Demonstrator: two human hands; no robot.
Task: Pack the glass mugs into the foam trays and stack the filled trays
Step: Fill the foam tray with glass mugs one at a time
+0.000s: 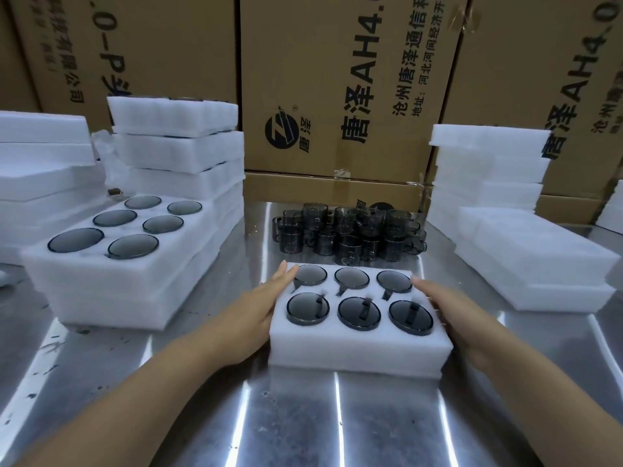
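Steel counter, near edge: left hand and right hand, fingers straight, press flat on either side of foam tray; nothing gripped. Six dark mugs fill its holes. Behind it, loose mugs. Left, filled tray stack; right, empty trays; cardboard boxes at back.

The left hand and right hand press flat against the sides of a filled foam tray. Loose glass mugs cluster at twelve o'clock, stacked filled trays at ten.
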